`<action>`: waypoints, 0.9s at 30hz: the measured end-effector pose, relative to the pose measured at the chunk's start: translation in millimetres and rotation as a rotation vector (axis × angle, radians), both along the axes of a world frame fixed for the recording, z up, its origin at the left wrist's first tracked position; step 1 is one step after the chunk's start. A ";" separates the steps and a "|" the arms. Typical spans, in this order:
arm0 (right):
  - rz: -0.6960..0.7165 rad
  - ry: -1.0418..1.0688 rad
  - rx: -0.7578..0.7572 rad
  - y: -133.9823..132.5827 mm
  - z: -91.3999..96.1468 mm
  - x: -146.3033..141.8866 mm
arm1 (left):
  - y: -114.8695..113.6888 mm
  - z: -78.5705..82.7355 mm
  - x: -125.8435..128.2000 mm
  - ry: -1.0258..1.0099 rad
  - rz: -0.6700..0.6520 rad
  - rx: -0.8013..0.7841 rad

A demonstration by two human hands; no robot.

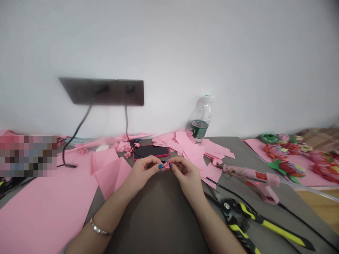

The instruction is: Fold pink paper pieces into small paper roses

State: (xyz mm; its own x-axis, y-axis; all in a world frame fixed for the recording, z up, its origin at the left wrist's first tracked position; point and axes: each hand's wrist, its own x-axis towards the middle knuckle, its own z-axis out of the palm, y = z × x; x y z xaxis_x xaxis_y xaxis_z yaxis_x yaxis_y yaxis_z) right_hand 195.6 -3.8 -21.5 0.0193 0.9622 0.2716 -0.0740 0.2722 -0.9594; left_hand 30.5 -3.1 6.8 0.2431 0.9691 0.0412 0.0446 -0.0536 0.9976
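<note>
My left hand [143, 171] and my right hand [186, 173] meet above the grey table [159, 211], and both pinch a small folded piece of pink paper [166, 164] between fingertips with blue nails. A silver bracelet [99, 229] circles my left wrist. Just behind my hands lies a phone [150, 151] in a red case, screen dark. Several cut pink paper squares [190, 148] are heaped to the right of it.
Large pink paper sheets [47, 204] cover the left of the table. A pink glue gun [251, 176] and yellow-handled pliers [251, 218] lie at right. A plastic bottle [200, 120] stands by the wall. Paper flowers [288, 158] sit far right. Cables hang from a wall socket panel [106, 91].
</note>
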 end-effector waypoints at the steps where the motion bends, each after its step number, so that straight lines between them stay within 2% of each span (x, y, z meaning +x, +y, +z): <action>1: 0.001 -0.012 0.006 0.0 0.1 0.1 | -0.1 1.0 -0.1 0.009 -0.019 0.016; 4: 0.005 -0.026 0.020 0.4 0.5 0.2 | -0.9 1.5 0.5 0.022 -0.027 0.036; 12: -0.017 -0.036 0.008 1.3 -0.9 -0.6 | 1.1 -8.6 2.9 -0.065 0.067 -0.040; 20: -0.027 0.016 0.015 1.1 -0.4 -2.9 | -0.2 -10.4 3.6 -0.050 0.121 0.010; 27: 0.035 -0.005 0.011 0.7 1.7 -2.5 | -0.6 -12.0 3.3 -0.132 0.150 -0.055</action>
